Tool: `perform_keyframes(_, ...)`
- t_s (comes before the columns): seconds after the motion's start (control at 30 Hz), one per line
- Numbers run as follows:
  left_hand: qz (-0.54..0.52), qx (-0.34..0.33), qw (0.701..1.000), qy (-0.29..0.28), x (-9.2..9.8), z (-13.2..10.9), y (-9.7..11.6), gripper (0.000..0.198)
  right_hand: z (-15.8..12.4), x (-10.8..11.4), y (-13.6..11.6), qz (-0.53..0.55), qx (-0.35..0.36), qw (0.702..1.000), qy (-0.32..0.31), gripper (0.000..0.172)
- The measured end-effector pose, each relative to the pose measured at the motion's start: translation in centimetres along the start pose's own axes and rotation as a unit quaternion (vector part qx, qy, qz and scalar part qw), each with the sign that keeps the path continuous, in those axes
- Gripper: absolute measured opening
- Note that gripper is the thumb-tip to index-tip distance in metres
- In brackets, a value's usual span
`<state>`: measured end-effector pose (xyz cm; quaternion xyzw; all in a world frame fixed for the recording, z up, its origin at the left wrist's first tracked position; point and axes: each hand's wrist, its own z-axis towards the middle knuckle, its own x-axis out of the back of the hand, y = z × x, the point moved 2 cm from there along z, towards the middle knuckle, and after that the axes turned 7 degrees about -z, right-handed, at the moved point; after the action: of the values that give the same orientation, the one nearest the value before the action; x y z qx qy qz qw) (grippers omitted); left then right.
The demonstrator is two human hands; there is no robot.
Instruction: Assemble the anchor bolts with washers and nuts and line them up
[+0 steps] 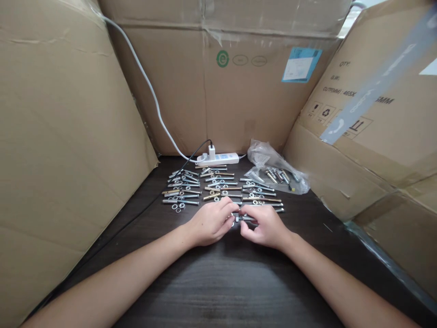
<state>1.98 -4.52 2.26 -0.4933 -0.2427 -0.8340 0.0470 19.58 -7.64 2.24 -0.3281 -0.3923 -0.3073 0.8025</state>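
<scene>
Just this side of the hardware rows, my two hands meet over the dark table. My right hand (264, 225) is closed around an expansion bolt (248, 218) with a metal sleeve, its nut end (238, 219) pointing left. Facing it, my left hand (215, 221) is closed, thumb and fingers pinching what looks like a small metal washer (232, 222) beside the nut end. The fingers partly hide both pieces. Beyond my hands lie several rows of bolts (221, 184), with sleeves, nuts and loose washers (175, 207) among them.
A clear plastic bag (273, 159) with more bolts (280, 175) lies at the back right. At the back a white power strip (221, 158) holds a plug, and a black cable (136, 214) runs down the left. Cardboard boxes (239, 105) wall in three sides.
</scene>
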Motion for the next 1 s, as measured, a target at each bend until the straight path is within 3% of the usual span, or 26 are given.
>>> perform_keyframes(0.13,-0.006,-0.030,1.000,-0.002,-0.08,-0.11,0.10,0.022,0.04,0.12,-0.07,-0.003,0.002,1.000,-0.003,0.012)
perform_keyframes(0.67,-0.003,-0.007,0.999,-0.039,0.24,0.25,0.39,0.019,-0.03,-0.06,-0.05,-0.002,0.007,1.000,0.001,0.013)
perform_keyframes(1.0,-0.022,0.026,0.999,0.022,-0.21,0.08,-0.27,0.013,0.02,0.04,0.10,-0.010,0.000,1.000,0.007,0.010)
